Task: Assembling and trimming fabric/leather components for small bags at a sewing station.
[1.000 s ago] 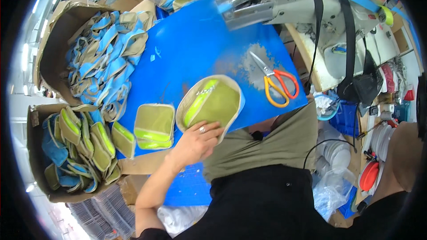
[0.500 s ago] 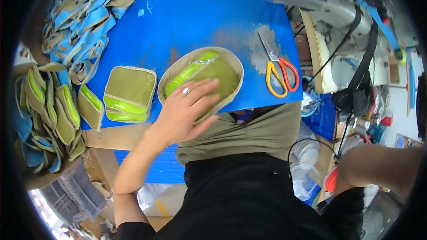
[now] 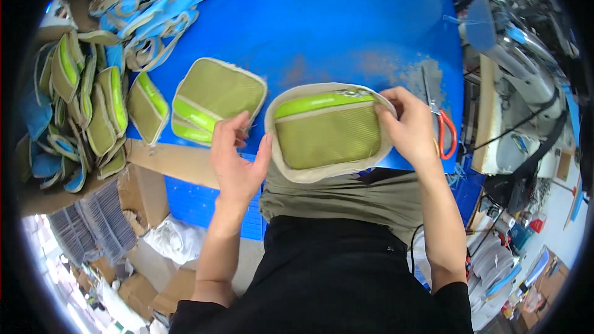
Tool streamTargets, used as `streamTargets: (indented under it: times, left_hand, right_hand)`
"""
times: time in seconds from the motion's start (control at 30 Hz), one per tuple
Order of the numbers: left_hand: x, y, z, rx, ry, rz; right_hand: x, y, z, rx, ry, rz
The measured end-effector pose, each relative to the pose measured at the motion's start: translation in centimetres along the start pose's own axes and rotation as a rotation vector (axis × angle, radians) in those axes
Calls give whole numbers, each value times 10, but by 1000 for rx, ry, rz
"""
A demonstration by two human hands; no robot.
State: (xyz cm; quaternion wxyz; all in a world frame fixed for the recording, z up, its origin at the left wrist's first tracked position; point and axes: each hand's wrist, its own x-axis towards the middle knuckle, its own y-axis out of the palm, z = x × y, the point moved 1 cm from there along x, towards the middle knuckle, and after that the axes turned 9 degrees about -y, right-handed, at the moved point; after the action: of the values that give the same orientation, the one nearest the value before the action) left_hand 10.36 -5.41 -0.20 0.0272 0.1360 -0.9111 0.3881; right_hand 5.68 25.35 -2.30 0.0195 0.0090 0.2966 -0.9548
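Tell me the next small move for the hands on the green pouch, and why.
Probably square the pouch on the blue table with both hands. The left hand touches its left edge, the right hand pinches its right end by the zipper, and it lies slightly tilted, its lower rim hanging over the table edge. The scissors lie just right of it, untouched.

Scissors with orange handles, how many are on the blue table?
1. The orange-handled metal scissors lie on the blue table, just beyond the right hand, which partly covers the handles. More could be hidden under the olive-green fabric pouch.
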Motion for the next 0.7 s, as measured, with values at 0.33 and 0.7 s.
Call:
streamTargets:
  times: [0.33,0.7]
  left_hand:
    - [-25,19,28,-333,-307,259]
    - [-20,14,10,-587,-377,349]
  right_hand:
    - [-26,2,16,247,10,-113]
    - [-42,-26,18,390,66,-127]
